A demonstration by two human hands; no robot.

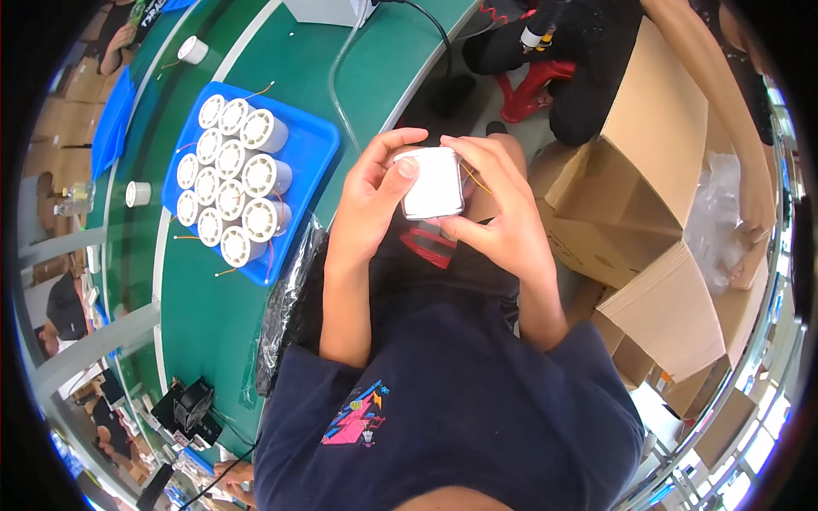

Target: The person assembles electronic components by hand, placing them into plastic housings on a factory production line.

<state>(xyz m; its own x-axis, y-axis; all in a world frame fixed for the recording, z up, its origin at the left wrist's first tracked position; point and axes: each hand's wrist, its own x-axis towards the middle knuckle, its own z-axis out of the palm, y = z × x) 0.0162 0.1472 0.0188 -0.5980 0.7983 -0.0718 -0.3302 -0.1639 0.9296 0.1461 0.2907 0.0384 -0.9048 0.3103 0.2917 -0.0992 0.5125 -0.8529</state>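
Both hands hold a white cylindrical part [433, 183] up in front of my body, past the bench's right edge. My left hand [375, 183] grips its left side, the thumb laid over its upper left corner. My right hand [501, 196] closes on the right side, fingers at the top and thumb underneath. A thin orange wire [475, 177] sticks out beside my right fingers. To the left, a blue tray [311, 145] carries several similar white cylinders [260, 175] with vented round ends and thin wires.
The green bench [204, 319] bears two loose white cylinders, one far left [193, 50] and one left [138, 194]. Black plastic wrap [294, 294] lies along its near edge. At right stands an open cardboard box [630, 230]; another person's arm [716, 81] reaches toward clear plastic bags [714, 221].
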